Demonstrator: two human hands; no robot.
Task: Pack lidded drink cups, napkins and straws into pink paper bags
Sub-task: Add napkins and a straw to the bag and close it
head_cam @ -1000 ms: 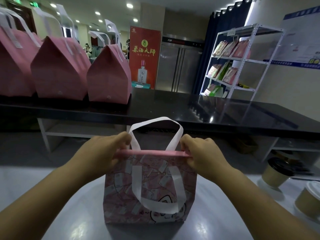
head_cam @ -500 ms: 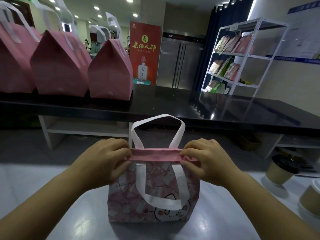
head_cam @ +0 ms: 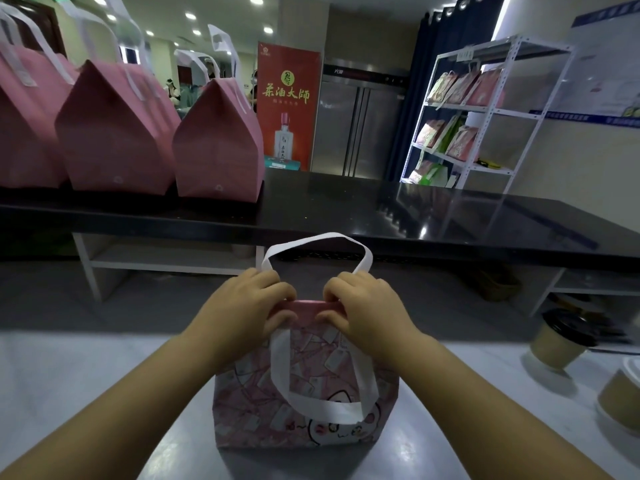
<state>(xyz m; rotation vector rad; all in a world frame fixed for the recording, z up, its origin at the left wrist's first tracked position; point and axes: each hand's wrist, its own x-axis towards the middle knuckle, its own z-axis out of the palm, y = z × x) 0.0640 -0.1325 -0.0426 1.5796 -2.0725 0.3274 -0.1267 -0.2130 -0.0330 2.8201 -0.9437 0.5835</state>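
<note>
Before a 茶酒大師 banner, both hands pinch the folded-over pink bag.

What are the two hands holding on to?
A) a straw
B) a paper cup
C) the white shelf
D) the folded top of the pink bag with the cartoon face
D: the left hand and the right hand both pinch the folded top edge of the pink bag, while the cup with the black lid stands apart at the right with no hand on it.
</note>
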